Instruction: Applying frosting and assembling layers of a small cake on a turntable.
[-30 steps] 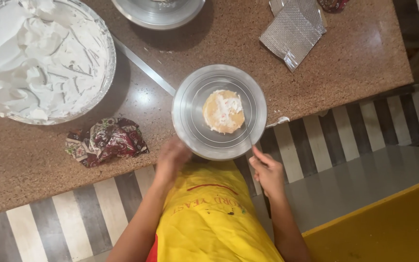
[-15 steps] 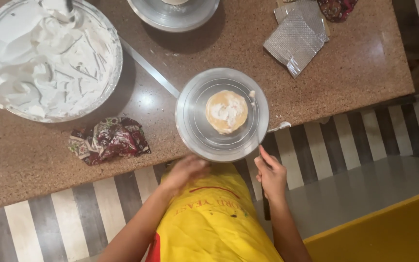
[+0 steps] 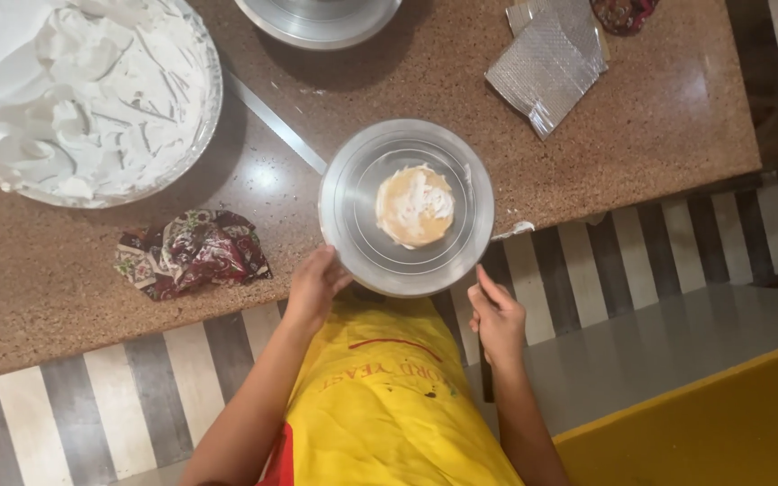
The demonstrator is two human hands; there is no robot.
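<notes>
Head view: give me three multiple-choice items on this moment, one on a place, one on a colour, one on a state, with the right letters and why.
1. Where does the crumpled patterned cloth lie?
A. Left of the round metal stand
B. On top of the stand
C. Inside the big bowl

2. What colour is the apron?
A. Blue
B. Yellow
C. White

3. How is the small round cake on the stand?
A. Bare, no cream
B. Partly smeared with white cream
C. Wholly covered in cream

Answers:
1. A, the cloth sits on the brown counter left of the stand, below the big bowl of whipped cream.
2. B, the apron shows bright yellow below the left hand at the stand's rim and the right hand.
3. B, white streaks cross the top while tan cake shows around them.
</notes>
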